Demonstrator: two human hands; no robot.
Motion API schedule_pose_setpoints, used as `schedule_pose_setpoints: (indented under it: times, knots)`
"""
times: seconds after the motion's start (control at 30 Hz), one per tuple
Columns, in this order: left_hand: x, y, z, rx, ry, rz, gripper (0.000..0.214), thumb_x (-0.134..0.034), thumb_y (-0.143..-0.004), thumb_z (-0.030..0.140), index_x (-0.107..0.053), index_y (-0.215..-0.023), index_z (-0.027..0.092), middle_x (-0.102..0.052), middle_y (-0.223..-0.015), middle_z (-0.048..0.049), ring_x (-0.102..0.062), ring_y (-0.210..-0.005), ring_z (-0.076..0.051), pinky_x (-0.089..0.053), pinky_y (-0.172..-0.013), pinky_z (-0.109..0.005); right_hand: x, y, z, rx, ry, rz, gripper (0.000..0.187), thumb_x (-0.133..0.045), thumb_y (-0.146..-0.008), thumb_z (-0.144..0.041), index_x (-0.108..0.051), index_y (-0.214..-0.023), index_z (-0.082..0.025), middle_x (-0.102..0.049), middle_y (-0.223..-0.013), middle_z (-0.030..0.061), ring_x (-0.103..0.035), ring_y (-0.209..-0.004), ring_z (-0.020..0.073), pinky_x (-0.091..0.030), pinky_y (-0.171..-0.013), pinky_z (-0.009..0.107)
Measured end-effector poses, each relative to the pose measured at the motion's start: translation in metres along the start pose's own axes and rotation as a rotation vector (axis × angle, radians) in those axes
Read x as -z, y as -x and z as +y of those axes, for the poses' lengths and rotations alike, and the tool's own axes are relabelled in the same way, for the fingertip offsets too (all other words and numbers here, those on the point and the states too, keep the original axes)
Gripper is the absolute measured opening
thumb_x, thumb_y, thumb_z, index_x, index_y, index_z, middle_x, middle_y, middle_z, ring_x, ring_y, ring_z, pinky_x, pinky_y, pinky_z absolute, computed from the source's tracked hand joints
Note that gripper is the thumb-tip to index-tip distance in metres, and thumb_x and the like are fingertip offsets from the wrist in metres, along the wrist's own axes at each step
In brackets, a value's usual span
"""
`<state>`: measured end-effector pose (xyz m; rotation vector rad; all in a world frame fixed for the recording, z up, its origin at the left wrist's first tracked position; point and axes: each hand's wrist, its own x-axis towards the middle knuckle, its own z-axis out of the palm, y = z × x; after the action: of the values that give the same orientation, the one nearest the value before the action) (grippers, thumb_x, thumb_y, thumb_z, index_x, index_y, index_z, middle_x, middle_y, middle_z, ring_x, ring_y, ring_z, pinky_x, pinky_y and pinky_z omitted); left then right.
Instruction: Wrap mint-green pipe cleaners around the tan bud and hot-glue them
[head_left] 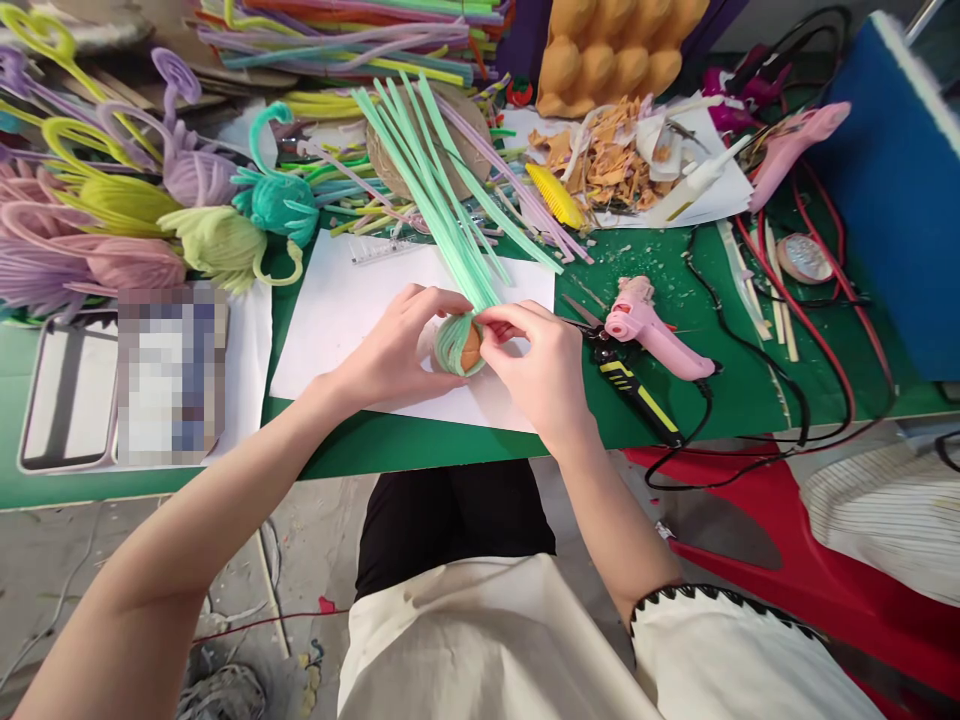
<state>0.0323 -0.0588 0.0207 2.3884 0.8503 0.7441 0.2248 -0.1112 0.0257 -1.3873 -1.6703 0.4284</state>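
Observation:
Between my hands, over a white paper sheet (pixel 337 330), is a small orange-brown ball (pixel 470 347) partly wrapped in mint-green pipe cleaners (pixel 450 215). Their long ends fan out away from me toward the back of the table. My left hand (pixel 397 345) curves round the ball's left side, thumb below and fingers on top. With thumb and index finger pinched together, my right hand (pixel 536 365) grips pipe cleaners at the ball's upper right. A loose mint-green pipe cleaner (pixel 517 238) lies just beyond.
Finished-looking fuzzy birds (pixel 277 205) crowd the left. A pink glue gun (pixel 652 330) and black-and-yellow pliers (pixel 637 395) lie right of the paper, among cables (pixel 825 350). Orange scraps (pixel 600 160), a yellow comb (pixel 555 195) and an egg-carton piece (pixel 619 50) are behind. A phone-like tray (pixel 71 465) sits left.

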Motion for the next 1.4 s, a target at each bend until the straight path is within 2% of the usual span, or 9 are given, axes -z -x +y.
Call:
schedule_pose_setpoints:
  times: [0.2,0.4,0.57,0.87,1.0,1.17,1.4]
  knots:
    - [-0.0004,0.0001,-0.0007,-0.013,0.003,0.006,0.055,-0.08,-0.073,0.019,-0.056,-0.122,0.02,-0.069,-0.12,-0.0057,-0.062,-0.111,-0.024,-0.052,-0.098,-0.037,0.0,-0.0027,0.0015,0.046,0.066,-0.03,0.02,-0.06,-0.085,-0.004,-0.074,-0.089,-0.019,-0.073,-0.088,0.0036,-0.066,-0.073,0.0154,-0.055,-0.073,0.029]
    - [-0.0019,-0.0001,-0.0002,0.004,0.025,0.014,0.055,-0.081,-0.072,0.018,-0.056,-0.122,0.02,-0.069,-0.12,-0.0056,-0.062,-0.11,-0.023,-0.053,-0.097,-0.036,-0.0032,-0.0035,0.0027,0.127,0.173,-0.031,0.022,-0.057,-0.087,-0.003,-0.074,-0.092,-0.015,-0.073,-0.09,0.0081,-0.069,-0.079,0.0192,-0.055,-0.073,0.031]
    - [-0.0032,-0.0012,0.0015,-0.011,0.027,0.025,0.053,-0.079,-0.073,0.017,-0.056,-0.12,0.019,-0.069,-0.118,-0.006,-0.062,-0.108,-0.023,-0.053,-0.096,-0.036,-0.0041,-0.0033,0.0044,0.167,0.242,-0.033,0.022,-0.054,-0.088,-0.004,-0.07,-0.091,-0.018,-0.073,-0.09,0.0081,-0.069,-0.084,0.0223,-0.056,-0.074,0.033]
    - [-0.0055,0.0003,-0.0002,-0.004,0.018,0.056,0.061,-0.08,-0.069,0.015,-0.053,-0.124,0.021,-0.067,-0.121,-0.0057,-0.062,-0.112,-0.024,-0.053,-0.098,-0.036,-0.0048,-0.003,0.0051,0.156,0.158,-0.043,0.021,-0.053,-0.089,-0.005,-0.054,-0.101,-0.022,-0.071,-0.095,0.0045,-0.068,-0.085,0.0197,-0.056,-0.077,0.034]
    - [-0.0036,-0.0016,0.0015,0.0,-0.003,0.018,0.051,-0.078,-0.073,0.019,-0.056,-0.119,0.021,-0.069,-0.116,-0.0051,-0.061,-0.108,-0.024,-0.051,-0.098,-0.037,-0.0043,-0.0032,0.0059,0.154,0.154,-0.064,0.022,-0.051,-0.087,-0.005,-0.048,-0.098,-0.024,-0.067,-0.092,0.0025,-0.066,-0.083,0.0189,-0.055,-0.074,0.033]
    - [0.0004,-0.005,0.0034,0.009,-0.024,-0.03,0.045,-0.079,-0.074,0.023,-0.058,-0.114,0.023,-0.068,-0.108,-0.0037,-0.059,-0.102,-0.024,-0.049,-0.096,-0.039,-0.0027,-0.0044,0.0073,0.19,0.15,-0.076,0.025,-0.05,-0.086,-0.003,-0.047,-0.097,-0.025,-0.065,-0.091,0.0022,-0.065,-0.085,0.0187,-0.055,-0.075,0.033]
    - [0.0005,-0.0049,0.0057,0.045,-0.017,-0.022,0.043,-0.079,-0.073,0.023,-0.059,-0.112,0.023,-0.069,-0.106,-0.0035,-0.06,-0.105,-0.024,-0.049,-0.094,-0.037,0.0021,-0.0086,0.0082,0.248,0.156,-0.136,0.027,-0.049,-0.086,-0.001,-0.047,-0.097,-0.025,-0.063,-0.091,0.0008,-0.065,-0.085,0.0179,-0.054,-0.074,0.032]
